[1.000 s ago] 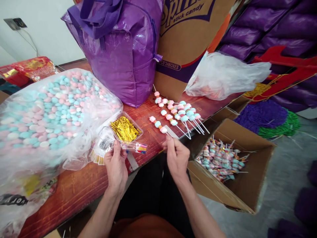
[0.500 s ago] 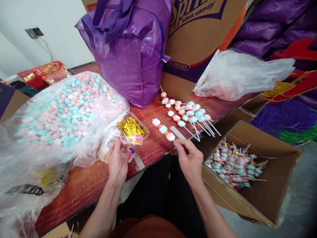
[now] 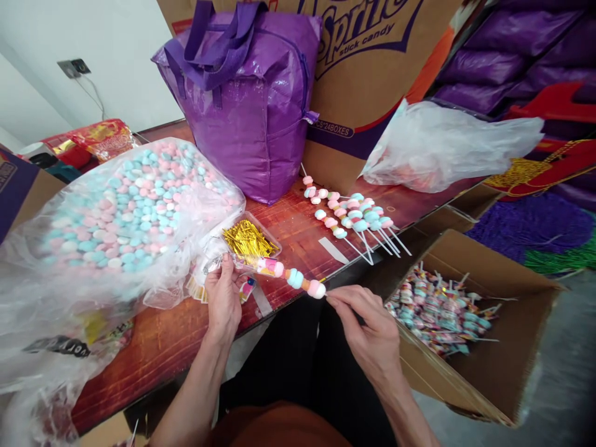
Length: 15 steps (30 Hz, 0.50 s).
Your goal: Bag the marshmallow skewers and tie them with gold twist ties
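Between thumb and fingers, my right hand (image 3: 365, 320) pinches the stick end of a candy skewer (image 3: 295, 279) with pink, blue and white pieces. My left hand (image 3: 223, 288) is closed on a small clear printed wrapper (image 3: 261, 264), and the skewer's tip lies at or inside its mouth. Just behind the left hand stands a clear tray of gold twist ties (image 3: 249, 238). Printed cards or wrappers (image 3: 198, 290) lie beneath that hand. Several more candy skewers (image 3: 358, 214) rest on the table farther right, their white sticks toward me.
A big clear bag of pastel candies (image 3: 135, 205) covers the table's left side. Behind stand a purple zip bag (image 3: 246, 112) and a large carton (image 3: 363, 74). A white plastic bag (image 3: 442, 146) lies right. Below the table edge, an open box (image 3: 521, 347) holds wrapped skewers.
My right hand has brought the candy skewer down and left, level with the wrapper, so its tip now meets the wrapper's mouth. The left hand has stayed nearly in place.
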Each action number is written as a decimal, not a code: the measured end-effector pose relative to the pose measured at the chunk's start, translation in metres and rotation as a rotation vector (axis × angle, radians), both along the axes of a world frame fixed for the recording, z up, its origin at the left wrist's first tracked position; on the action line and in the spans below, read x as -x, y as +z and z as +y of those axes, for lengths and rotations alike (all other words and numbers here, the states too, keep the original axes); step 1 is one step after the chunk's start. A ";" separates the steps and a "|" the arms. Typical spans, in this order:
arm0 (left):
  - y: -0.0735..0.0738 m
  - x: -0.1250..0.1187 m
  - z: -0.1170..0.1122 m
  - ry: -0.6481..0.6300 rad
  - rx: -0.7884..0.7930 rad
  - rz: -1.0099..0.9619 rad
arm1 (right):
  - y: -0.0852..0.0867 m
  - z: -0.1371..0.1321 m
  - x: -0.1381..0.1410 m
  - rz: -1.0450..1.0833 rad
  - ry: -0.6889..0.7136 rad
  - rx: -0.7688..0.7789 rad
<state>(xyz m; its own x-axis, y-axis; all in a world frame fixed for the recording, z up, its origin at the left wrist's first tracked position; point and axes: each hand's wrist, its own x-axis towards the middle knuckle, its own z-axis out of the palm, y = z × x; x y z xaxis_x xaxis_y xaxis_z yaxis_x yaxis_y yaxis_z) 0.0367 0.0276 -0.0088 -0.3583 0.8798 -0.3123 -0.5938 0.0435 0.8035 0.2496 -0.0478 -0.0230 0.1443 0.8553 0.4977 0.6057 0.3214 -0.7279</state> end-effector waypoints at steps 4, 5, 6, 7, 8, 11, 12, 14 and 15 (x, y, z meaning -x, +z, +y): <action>-0.001 0.000 0.000 -0.026 -0.085 0.119 | -0.001 0.002 0.002 0.050 0.061 0.016; -0.002 -0.001 -0.001 -0.041 -0.108 0.140 | -0.002 0.002 0.004 0.064 0.077 0.020; -0.004 -0.002 -0.001 -0.057 -0.130 0.159 | -0.003 0.002 0.006 0.083 0.088 0.027; -0.006 -0.003 -0.002 -0.071 -0.149 0.173 | -0.004 0.003 0.009 0.110 0.095 0.040; -0.008 -0.004 -0.003 -0.079 -0.163 0.184 | -0.004 0.003 0.013 0.143 0.102 0.058; -0.014 -0.008 -0.005 -0.107 -0.169 0.204 | -0.003 0.004 0.023 0.234 0.140 0.126; -0.015 -0.009 -0.006 -0.121 -0.166 0.208 | -0.003 0.004 0.026 0.247 0.154 0.144; -0.015 -0.011 -0.008 -0.142 -0.161 0.209 | -0.003 0.005 0.031 0.249 0.163 0.167; -0.014 -0.011 -0.008 -0.149 -0.154 0.202 | -0.003 0.005 0.033 0.245 0.160 0.175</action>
